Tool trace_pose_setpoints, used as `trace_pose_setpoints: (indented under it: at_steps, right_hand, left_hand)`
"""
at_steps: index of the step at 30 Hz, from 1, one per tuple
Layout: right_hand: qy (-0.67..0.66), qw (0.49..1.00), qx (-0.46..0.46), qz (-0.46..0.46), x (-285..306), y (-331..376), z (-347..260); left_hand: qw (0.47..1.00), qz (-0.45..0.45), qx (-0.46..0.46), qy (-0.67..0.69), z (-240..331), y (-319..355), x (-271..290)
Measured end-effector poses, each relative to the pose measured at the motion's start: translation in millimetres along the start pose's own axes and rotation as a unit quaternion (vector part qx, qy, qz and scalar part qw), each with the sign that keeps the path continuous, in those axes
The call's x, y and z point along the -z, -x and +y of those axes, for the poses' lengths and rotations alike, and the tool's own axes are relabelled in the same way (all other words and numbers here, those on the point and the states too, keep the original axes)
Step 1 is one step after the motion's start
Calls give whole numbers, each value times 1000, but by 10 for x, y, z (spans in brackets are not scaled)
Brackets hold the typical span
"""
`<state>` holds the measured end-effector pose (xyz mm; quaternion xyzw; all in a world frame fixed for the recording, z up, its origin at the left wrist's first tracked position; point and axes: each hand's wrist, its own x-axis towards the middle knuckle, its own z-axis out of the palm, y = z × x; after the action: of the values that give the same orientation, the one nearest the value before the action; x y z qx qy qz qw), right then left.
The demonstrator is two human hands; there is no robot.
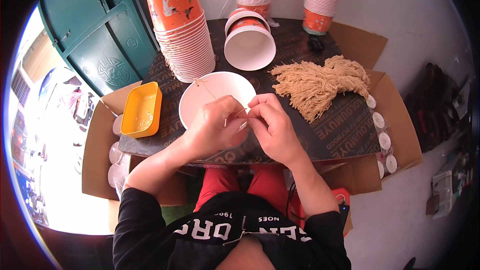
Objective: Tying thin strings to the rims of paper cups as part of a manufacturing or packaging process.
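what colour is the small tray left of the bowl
Yellow tray, seen best in the head view.

Single head-worn fisheye view, looking steeply down from close above onto the dark board; its far edge curves near frame top.

Left hand and right hand meet over the near rim of a white paper bowl, pinching a thin tan string between fingertips. Right of the bowl lies a bundle of tan strings on the dark board. A yellow tray sits left. Stacked orange cups stand far left.
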<state>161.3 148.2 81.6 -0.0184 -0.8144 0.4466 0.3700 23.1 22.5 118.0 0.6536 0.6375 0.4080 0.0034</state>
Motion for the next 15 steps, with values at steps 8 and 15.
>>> trace_pose_setpoints:
  at_steps: [8, 15]
  right_hand:
    - [123, 981, 113, 98, -137, 215, -34]
    - [111, 981, 143, 63, -204, 341, 5]
  left_hand:
    - [958, -73, 204, 188, -83, -83, 86]
    - [963, -68, 220, 141, -94, -99, 113]
